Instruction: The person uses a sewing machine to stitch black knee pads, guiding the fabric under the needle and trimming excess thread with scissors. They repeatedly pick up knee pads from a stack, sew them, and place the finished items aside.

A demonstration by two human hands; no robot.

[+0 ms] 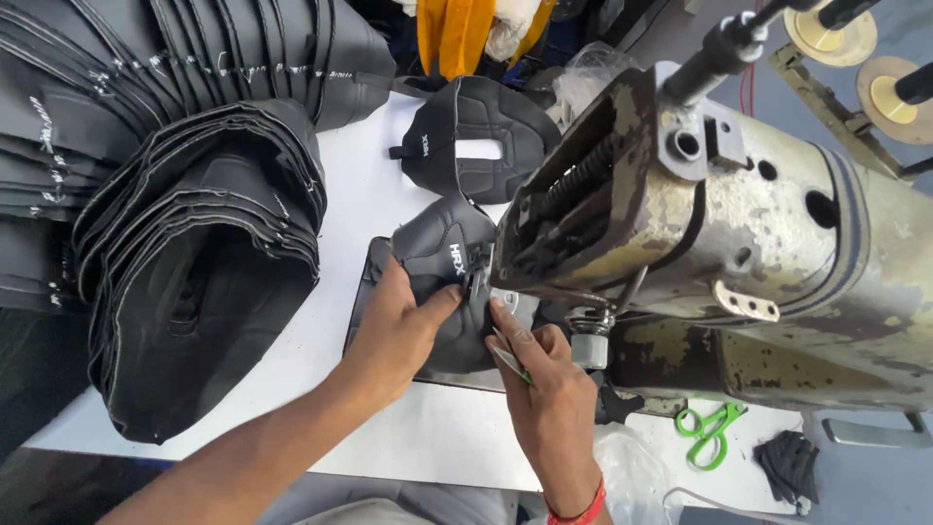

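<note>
**Two Hands on a Black Padded Piece at the Sewing Machine**

Seen from above: one worn, pale-metal sewing machine (pixel 719 243), paint chipped and rusted, standing on a white table (pixel 360 194). Under its needle end, one black padded piece (pixel 442 258) with white stitching, lying flat on the dark plate just left of the machine head.

Left hand (pixel 394 331) spread flat on that piece, fingers extended and pressing down, thumb reaching toward the needle. Right hand (pixel 544 374) curled beside it, thumb and forefinger pinching the piece's edge close under the presser foot, with a slim silver tool (pixel 507 358) tucked between the fingers. Around the right wrist, one red band (pixel 580 512).

Further back on the table, one second black padded piece (pixel 476 136), lying open with a cut-out in its middle, well apart from the hands.

To the left, two big stacks of black curved panels: one nested pile (pixel 194 262) near the table's edge, another (pixel 146 68) behind it. Too many layers to count.

No boxes, bins or trays in sight; only clear plastic bags (pixel 632 476), contents not discernible.

Right of the hands, one pair of green-handled scissors (pixel 708 430) and one dark bundle of fabric (pixel 789 467). Top right, two cream thread discs (pixel 889 92).
</note>
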